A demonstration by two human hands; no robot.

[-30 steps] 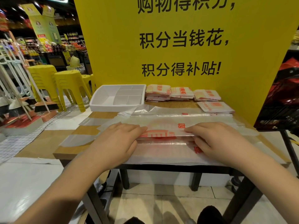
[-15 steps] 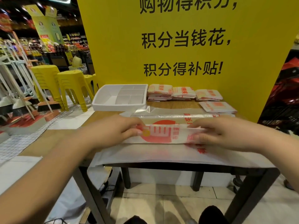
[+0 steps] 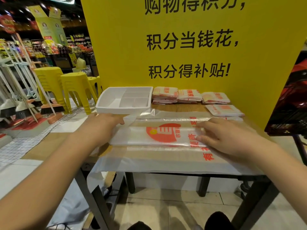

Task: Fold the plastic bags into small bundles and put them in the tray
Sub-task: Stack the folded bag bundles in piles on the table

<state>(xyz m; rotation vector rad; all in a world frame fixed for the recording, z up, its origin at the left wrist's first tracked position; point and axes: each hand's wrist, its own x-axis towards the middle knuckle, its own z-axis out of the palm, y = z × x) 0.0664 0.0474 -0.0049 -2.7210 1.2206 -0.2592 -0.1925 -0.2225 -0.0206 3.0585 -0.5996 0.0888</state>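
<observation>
I see the translucent plastic bag with red-orange print (image 3: 159,135) folded into a long narrow strip. It lies crosswise on the wooden desk (image 3: 179,107), between the desk's middle and its near edge. My left hand (image 3: 103,128) lies on the strip's left end with its fingers stretched out flat. Nothing looks curled around the plastic, though the thumb is hidden from me. My right hand (image 3: 224,138) rests on the right end, fingers straight and spread, pressing the fold down rather than pinching it. The bag runs from one hand to the other, kept flat under both. Beneath it a sheet of clear plastic (image 3: 166,165) drapes over the near edge. The white divided plastic tray (image 3: 123,110) sits at the far left corner. Stacks of folded bag bundles (image 3: 164,95) line the far edge just beside the tray, in front of the yellow sign board (image 3: 116,47).
</observation>
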